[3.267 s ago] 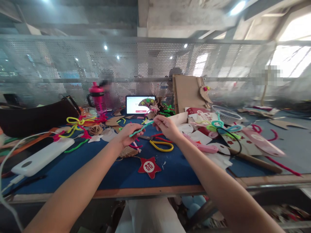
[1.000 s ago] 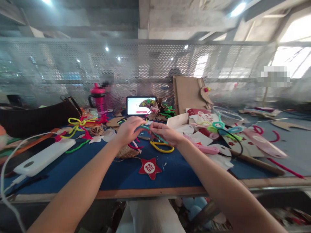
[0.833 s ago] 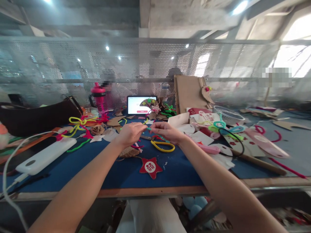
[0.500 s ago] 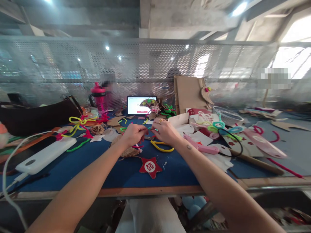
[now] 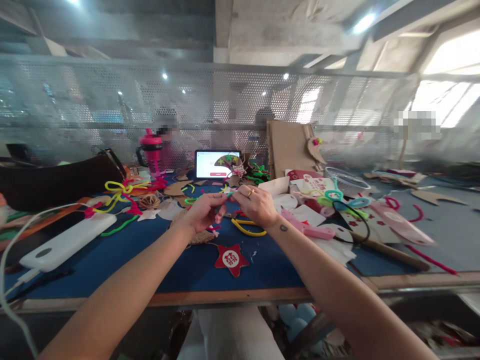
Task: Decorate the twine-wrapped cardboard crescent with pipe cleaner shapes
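Note:
A short teal piece of what looks like pipe cleaner (image 5: 230, 194) shows between my fingertips, mostly hidden by them. My left hand (image 5: 204, 212) is closed in a pinch at its left end. From the other side my right hand (image 5: 258, 205), with a ring on one finger, pinches it too. Just below the hands a curved yellow pipe cleaner (image 5: 249, 230) lies on the blue mat. Nearer the table edge is a red star (image 5: 231, 259) with a white round centre, tied by string to a brown cardboard piece (image 5: 202, 237) partly behind my left wrist.
A white power bank (image 5: 67, 242) with a cable lies left, near a pink bottle (image 5: 153, 155). A tablet (image 5: 213, 164) stands behind the hands. Pink scissors (image 5: 309, 227), a wooden stick (image 5: 393, 251), paper and pipe cleaners crowd the right. Cardboard (image 5: 288, 150) leans at the back.
Both hands have drawn closer together, and more of the teal piece shows between the fingertips. The left hand has turned slightly. The whole view has shifted a little.

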A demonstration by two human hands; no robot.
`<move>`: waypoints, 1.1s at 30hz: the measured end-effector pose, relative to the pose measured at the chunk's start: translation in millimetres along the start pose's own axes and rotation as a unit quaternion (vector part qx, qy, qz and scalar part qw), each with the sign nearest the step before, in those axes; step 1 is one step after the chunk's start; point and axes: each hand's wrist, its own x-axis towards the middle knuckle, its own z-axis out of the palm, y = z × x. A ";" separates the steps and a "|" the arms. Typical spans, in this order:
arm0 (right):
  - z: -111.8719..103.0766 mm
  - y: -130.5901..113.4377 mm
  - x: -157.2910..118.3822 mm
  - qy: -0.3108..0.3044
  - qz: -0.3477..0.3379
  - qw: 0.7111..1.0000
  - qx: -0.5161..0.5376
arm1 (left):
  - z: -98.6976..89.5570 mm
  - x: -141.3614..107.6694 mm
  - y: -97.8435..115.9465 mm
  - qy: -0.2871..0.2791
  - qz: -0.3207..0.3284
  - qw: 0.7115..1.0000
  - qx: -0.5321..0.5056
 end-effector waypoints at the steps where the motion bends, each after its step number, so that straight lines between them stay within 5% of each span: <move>1: 0.3 0.2 -0.5 0.002 -0.005 1.000 -0.011 | 0.7 0.0 -0.6 0.000 -0.002 1.000 -0.004; 10: 4.8 -8.2 4.2 -0.042 0.091 0.995 0.000 | 11.1 -0.1 -4.5 0.038 0.040 0.998 0.020; 14: 7.7 -12.6 3.1 -0.049 0.168 0.977 0.121 | 9.0 0.9 -6.4 0.065 0.079 0.993 0.049; 17: 9.3 -9.2 2.5 -0.084 0.223 0.937 0.257 | 7.6 2.0 -8.0 0.081 0.079 0.992 0.057; 23: 16.1 9.3 3.5 -0.109 0.214 0.882 0.404 | 0.1 2.9 -7.2 0.022 0.078 0.992 0.098; 26: 15.8 13.6 3.4 -0.102 0.242 0.868 0.421 | -3.9 1.4 -1.8 -0.013 0.083 0.974 0.210; 30: 13.2 11.9 3.4 -0.103 0.241 0.865 0.427 | -4.9 -0.4 3.7 0.028 0.160 0.911 0.379; 33: 12.0 9.6 3.2 -0.087 0.235 0.875 0.415 | -3.0 0.9 2.0 0.067 0.204 0.923 0.318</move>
